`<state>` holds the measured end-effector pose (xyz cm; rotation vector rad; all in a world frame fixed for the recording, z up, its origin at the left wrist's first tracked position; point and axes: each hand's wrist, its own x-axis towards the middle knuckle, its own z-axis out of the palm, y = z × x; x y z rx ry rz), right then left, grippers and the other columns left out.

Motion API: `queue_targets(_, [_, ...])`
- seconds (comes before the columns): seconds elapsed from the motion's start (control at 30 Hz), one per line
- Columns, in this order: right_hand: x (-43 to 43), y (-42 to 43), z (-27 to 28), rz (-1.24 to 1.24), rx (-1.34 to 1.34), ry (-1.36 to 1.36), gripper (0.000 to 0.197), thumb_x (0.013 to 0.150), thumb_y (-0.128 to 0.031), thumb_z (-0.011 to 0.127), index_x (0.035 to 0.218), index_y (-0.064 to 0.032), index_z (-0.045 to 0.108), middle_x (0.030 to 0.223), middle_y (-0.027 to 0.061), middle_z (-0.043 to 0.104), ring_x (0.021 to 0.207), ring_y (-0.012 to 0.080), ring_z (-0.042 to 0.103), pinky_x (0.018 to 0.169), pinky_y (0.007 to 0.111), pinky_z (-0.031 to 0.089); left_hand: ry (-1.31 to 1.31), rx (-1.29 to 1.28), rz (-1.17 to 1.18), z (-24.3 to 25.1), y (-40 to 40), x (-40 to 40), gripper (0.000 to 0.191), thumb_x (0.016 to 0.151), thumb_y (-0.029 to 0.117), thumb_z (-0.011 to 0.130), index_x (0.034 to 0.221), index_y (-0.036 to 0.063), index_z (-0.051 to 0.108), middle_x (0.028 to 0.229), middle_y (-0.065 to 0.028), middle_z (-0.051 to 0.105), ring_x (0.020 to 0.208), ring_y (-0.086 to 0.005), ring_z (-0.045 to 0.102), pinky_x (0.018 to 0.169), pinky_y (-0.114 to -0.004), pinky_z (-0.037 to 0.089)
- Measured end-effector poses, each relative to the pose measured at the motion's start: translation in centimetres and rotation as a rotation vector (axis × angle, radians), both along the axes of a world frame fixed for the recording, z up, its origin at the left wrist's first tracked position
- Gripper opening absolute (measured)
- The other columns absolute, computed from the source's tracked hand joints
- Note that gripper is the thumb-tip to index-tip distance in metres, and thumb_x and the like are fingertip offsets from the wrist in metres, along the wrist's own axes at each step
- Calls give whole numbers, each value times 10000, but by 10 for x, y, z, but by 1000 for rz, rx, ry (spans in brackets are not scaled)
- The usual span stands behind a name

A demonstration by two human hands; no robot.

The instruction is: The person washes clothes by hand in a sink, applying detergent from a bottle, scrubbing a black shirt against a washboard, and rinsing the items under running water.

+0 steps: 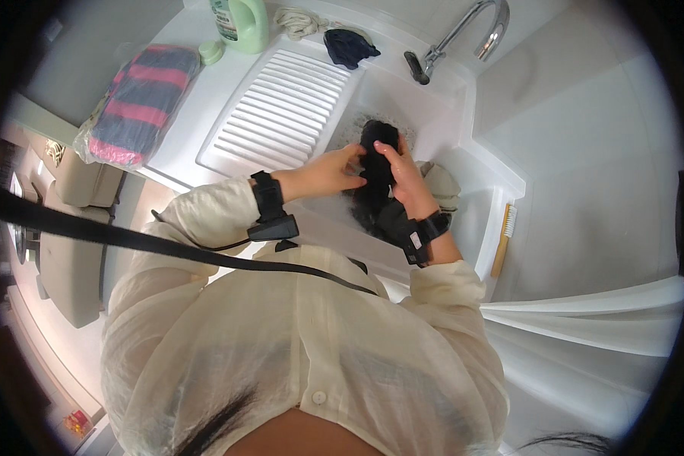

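Over the white sink basin (433,102), my right hand (402,171) grips a wet black cloth (379,154), its thumb pressed across the fabric. My left hand (339,171) is at the cloth's left side, fingers curved and spread, the fingertips near or touching it; whether it grips the cloth I cannot tell. The cloth's lower part hangs into the basin. Suds (347,125) lie around and behind it. A light beige cloth (442,185) rests in the basin to the right of my right hand, partly hidden by it.
A ribbed washboard (285,108) adjoins the basin. Behind are a chrome faucet (456,34), a dark cloth (347,48), a whitish cloth (299,23) and a green detergent bottle (242,25). A plastic-wrapped striped bundle (142,105) lies left; a wooden-handled brush (503,239) sits right. A black strap crosses the view.
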<state>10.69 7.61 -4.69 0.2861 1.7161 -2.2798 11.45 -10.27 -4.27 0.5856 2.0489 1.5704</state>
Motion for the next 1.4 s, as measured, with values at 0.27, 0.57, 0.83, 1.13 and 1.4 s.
queue_targets(0.27, [-88, -63, -9, 70, 242, 308, 559, 747, -148, 629, 1205, -17, 337, 1086, 93, 498, 971, 177, 490, 823, 290, 402, 221, -201, 212, -21, -103, -23, 257, 745, 166, 587, 974, 48, 580, 978, -96, 574, 848, -202, 541, 720, -300, 431])
queue_targets(0.57, [-160, -209, -43, 208, 1403, 993, 641, 657, -264, 685, 1224, -230, 389, 1091, 150, 465, 947, 360, 494, 794, 454, 412, 571, -382, 438, -37, -170, -24, 238, 675, 105, 615, 909, 75, 583, 937, -105, 548, 956, -283, 490, 826, -346, 400])
queue_targets(0.83, [-156, -170, -37, 349, 1559, 855, 570, 695, -151, 579, 1234, -226, 411, 923, 159, 485, 745, 337, 554, 663, 438, 460, 492, -384, 396, -36, -202, -49, 251, 679, 118, 622, 923, 78, 576, 975, -89, 545, 1036, -319, 440, 909, -382, 344])
queue_targets(1.13, [-171, -117, -1, 308, 1629, 377, 522, 720, -222, 553, 1224, -226, 414, 1009, 197, 495, 836, 386, 550, 701, 452, 460, 487, -614, 201, -36, -210, -60, 323, 738, 213, 586, 1028, 73, 557, 1167, -115, 476, 1199, -289, 344, 1023, -431, 228])
queue_targets(1.4, [-201, -205, -26, 243, 1694, 631, 505, 709, -174, 572, 1196, -222, 450, 997, 157, 500, 851, 347, 549, 700, 423, 459, 614, -691, 159, -46, -208, -57, 329, 730, 228, 585, 1022, 78, 561, 1177, -105, 468, 1177, -248, 375, 1019, -435, 234])
